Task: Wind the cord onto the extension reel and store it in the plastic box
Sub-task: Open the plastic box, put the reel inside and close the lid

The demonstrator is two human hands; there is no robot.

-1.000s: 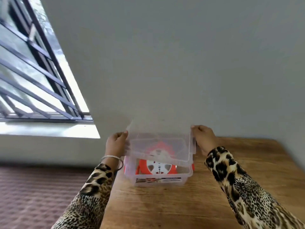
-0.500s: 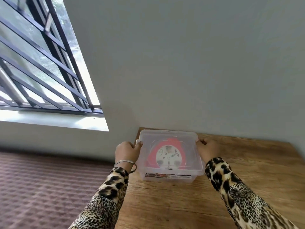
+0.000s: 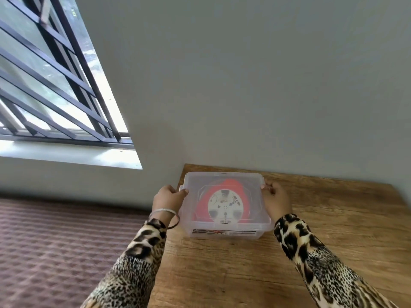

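A clear plastic box (image 3: pixel 224 232) stands on the wooden table near the wall, with its translucent lid (image 3: pixel 222 180) lying flat on top. Through the lid I see the red extension reel (image 3: pixel 224 203) with its white round face, lying inside. My left hand (image 3: pixel 169 197) grips the lid's left edge, thumb on top. At the lid's right edge, my right hand (image 3: pixel 275 200) holds on the same way. The cord itself is not visible apart from the reel.
The wooden table (image 3: pixel 311 252) runs right and toward me; its left edge drops to a patterned brown floor (image 3: pixel 55 252). A grey wall (image 3: pixel 244 85) stands right behind the box. A barred window (image 3: pixel 44 85) is at the upper left.
The lid, held tilted above the box a second ago, has come down flat onto the box. Both hands stayed on its side edges.
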